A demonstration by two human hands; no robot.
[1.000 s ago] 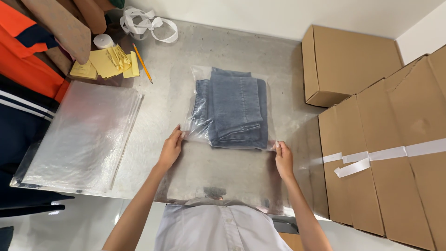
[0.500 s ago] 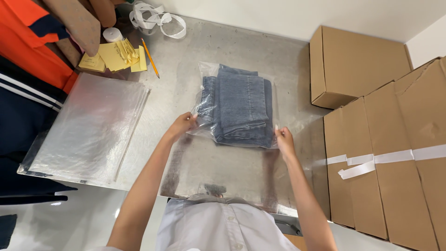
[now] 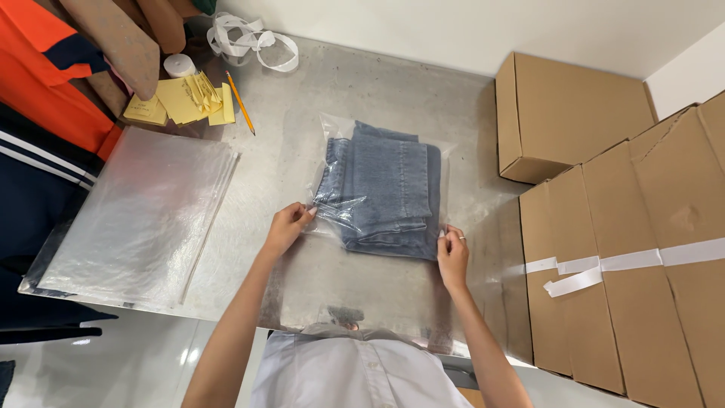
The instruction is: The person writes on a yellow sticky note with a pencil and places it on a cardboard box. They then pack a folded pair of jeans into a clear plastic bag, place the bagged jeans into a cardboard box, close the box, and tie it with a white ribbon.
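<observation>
A: Far left of the frame?

B: A stack of clear plastic bags [image 3: 140, 215] lies flat on the worktop [image 3: 362, 98], with yellow paper slips [image 3: 185, 98] and a pencil [image 3: 240, 113] above it, in the upper left.

A: And the centre?

B: Folded blue jeans [image 3: 389, 193] sit inside a clear bag [image 3: 332, 200]. The left hand [image 3: 287, 227] has its fingers pinching the bag's lower left edge; the right hand [image 3: 451, 257] pinches the lower right corner.

A: How would it handle?

B: I'd judge the denim soft and fairly heavy, the film thin and slippery. The edges by the opening look the best hold.

A: On the right?

B: Cardboard boxes [image 3: 627, 249], one taped white.
</observation>
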